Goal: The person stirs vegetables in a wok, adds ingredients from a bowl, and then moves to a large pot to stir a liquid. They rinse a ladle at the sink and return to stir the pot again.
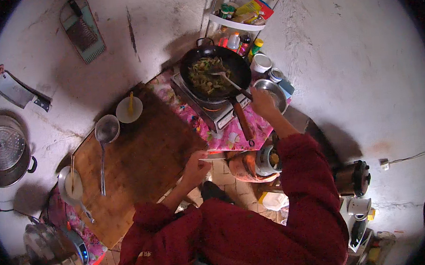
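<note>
My right hand [264, 101] grips the dark handle of a metal spatula [233, 83], whose blade rests among chopped, cooked greens [206, 75] in a black wok [243, 69]. The wok sits on a portable electric cooktop [213, 114], its brown wooden handle pointing towards me. My left hand [195, 172] is held near the front edge of a wooden board [139, 148]. Between its fingers is a thin white stick [210, 159]; what it is exactly cannot be made out. The left hand is well apart from the wok.
Right of the wok stands a steel bowl [278, 98], with a white tub [261, 63] behind it. A rack [238, 23] holds bottles and packets. On the board lie a ladle [103, 166], a bowl with a yellow spoon [124, 114] and a skimmer [66, 196]. A cleaver [15, 91] hangs left.
</note>
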Tool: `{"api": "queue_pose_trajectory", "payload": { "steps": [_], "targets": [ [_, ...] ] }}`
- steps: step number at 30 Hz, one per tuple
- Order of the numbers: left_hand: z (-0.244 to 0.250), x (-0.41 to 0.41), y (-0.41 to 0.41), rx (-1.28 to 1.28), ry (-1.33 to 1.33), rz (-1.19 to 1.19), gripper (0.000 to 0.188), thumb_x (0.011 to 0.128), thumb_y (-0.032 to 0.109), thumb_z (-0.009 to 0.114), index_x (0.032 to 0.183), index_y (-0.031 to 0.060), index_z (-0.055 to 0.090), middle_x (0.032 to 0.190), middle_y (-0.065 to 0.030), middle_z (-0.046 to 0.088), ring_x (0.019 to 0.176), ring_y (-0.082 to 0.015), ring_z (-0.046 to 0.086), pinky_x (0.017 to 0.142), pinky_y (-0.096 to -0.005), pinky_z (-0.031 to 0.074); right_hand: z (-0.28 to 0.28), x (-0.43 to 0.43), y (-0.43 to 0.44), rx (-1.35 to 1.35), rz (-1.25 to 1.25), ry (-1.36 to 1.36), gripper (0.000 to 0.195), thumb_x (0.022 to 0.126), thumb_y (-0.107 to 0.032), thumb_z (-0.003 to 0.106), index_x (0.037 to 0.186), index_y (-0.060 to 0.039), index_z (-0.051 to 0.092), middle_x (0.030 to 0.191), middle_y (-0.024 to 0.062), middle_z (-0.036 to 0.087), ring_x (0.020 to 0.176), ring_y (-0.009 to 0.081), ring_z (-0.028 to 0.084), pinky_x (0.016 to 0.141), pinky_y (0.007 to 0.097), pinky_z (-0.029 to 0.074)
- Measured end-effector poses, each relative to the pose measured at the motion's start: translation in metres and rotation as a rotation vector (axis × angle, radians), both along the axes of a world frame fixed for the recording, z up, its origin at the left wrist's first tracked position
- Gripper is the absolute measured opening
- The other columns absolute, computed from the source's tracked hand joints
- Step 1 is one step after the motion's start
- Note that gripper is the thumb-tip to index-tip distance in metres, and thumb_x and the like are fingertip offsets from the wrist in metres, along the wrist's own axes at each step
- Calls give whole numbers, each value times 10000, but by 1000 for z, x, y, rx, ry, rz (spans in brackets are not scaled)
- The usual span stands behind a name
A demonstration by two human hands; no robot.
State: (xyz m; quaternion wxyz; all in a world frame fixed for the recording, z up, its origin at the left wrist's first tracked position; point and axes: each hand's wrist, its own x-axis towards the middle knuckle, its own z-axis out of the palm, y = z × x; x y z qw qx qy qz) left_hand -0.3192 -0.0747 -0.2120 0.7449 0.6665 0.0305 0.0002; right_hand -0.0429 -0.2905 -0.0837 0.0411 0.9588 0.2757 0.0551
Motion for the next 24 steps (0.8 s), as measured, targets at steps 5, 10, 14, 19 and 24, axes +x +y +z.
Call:
{"api": "queue_pose_trajectory", "payload": {
  "steps": [5, 10, 14, 19, 24],
  "targets": [
    [21, 41, -47, -97, 202, -95, 459, 826, 130, 662, 1214, 108, 419, 1152, -76, 493, 955, -174, 559, 789, -328, 476, -9, 17, -7, -4, 23, 15, 303, 845, -208, 554, 1045, -51, 388, 863, 186, 629, 738, 376, 645, 597, 474, 512],
    [46, 79, -81, -494, 449, 11, 436, 867, 272, 609, 1230, 141, 408, 1146, -69, 493, 1011, -204, 533, 855, -372, 443, 79, 15, -24, -113, 169, 69, 287, 868, -254, 535, 1037, -50, 425, 779, 170, 634, 717, 362, 638, 574, 482, 496],
    [59, 113, -104, -657, 476, -50, 425, 862, 322, 604, 1192, 114, 436, 1053, -53, 551, 944, -188, 554, 807, -361, 462, 144, -1, -47, -208, 337, 154, 320, 886, -322, 513, 1068, -72, 432, 758, 179, 623, 731, 364, 627, 601, 496, 471],
    [71, 144, -136, -735, 519, 50, 336, 846, 292, 629, 1093, 100, 505, 881, -53, 616, 738, -175, 605, 596, -331, 497, 128, 18, -64, -238, 479, 206, 299, 880, -322, 520, 1058, -94, 446, 725, 158, 601, 691, 352, 612, 580, 477, 456],
    [64, 152, -142, -718, 561, 141, 346, 832, 275, 652, 1068, 67, 508, 910, -71, 626, 729, -179, 619, 563, -332, 502, 81, 42, -26, -146, 551, 31, 176, 841, -233, 542, 944, -91, 524, 751, 141, 609, 698, 320, 630, 588, 447, 492]
  ]
}}
